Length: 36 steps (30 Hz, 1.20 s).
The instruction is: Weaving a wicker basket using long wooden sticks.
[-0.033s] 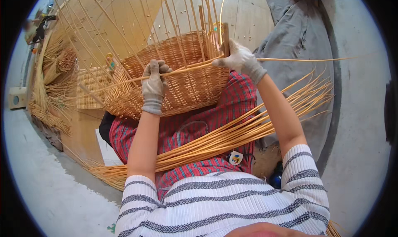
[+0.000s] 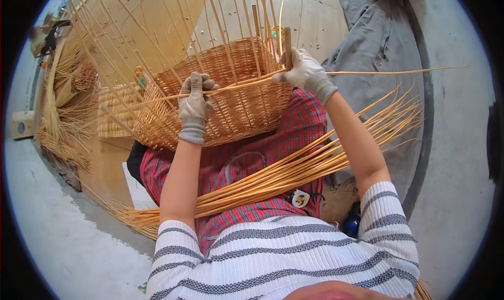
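Observation:
A rectangular wicker basket (image 2: 244, 111) with tall upright stakes (image 2: 226, 35) rests tilted against my lap. My left hand (image 2: 194, 103), in a pale work glove, is closed around a long willow rod (image 2: 244, 85) at the near rim. Farther right, my gloved right hand (image 2: 307, 75) pinches the same rod by the basket's right corner, next to a flat wooden post (image 2: 287, 48). Beyond that hand, the rod's thin end stretches out to the right. My fingers partly hide the rod and the rim.
A bundle of willow rods (image 2: 273, 182) lies across my lap on a red checked cloth (image 2: 310, 116). At left are a woven panel (image 2: 115, 111) and piles of straw-coloured rods (image 2: 63, 111). Grey fabric (image 2: 378, 53) spreads over the floor at right.
My right hand has shifted slightly right and down with the rod. The rod's thin right end now shows sharper and a little higher. My left hand has barely moved.

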Available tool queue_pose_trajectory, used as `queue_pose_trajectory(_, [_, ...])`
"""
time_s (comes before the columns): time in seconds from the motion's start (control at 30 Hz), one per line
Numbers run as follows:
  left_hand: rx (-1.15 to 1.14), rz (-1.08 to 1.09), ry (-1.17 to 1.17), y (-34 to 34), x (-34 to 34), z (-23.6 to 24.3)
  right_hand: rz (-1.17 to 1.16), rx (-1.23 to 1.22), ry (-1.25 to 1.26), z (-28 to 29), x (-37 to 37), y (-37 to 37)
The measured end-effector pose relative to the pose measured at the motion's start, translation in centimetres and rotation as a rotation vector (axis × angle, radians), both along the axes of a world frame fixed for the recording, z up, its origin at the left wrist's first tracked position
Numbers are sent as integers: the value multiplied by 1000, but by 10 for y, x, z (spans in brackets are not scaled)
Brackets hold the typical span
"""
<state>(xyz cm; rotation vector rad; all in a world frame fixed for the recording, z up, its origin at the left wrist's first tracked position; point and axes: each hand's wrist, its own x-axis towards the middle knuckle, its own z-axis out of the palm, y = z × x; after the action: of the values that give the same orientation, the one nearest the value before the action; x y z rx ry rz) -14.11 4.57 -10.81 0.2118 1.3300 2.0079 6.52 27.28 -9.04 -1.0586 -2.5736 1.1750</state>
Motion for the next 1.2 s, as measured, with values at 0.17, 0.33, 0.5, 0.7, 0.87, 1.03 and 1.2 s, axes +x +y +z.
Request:
queue_pose_trajectory(0.17, [114, -121, 715, 102, -9, 85, -261, 247, -104, 16, -34, -33])
queue_pose_trajectory(0.33, [-83, -317, 1329, 159, 38, 130, -427, 356, -107, 8, -38, -43])
queue_pose_trajectory(0.5, [-169, -481, 1054, 5, 51, 102, -413, 377, -118, 2, -38, -21])
queue_pose_trajectory(0.7, [-632, -1057, 698, -191, 63, 50, -332, 262, -60, 12, -67, -31])
queue_pose_trajectory(0.87, [-631, -1101, 625, -188, 74, 36, -198, 333, -282, -47, 12, 58])
queue_pose_trajectory(1.03, [-834, -898, 681, -219, 66, 58, -326, 432, 73, -16, -33, -32])
queue_pose_trajectory(1.2, [-817, -541, 818, -209, 52, 43, 78, -214, 936, 4, -5, -199])
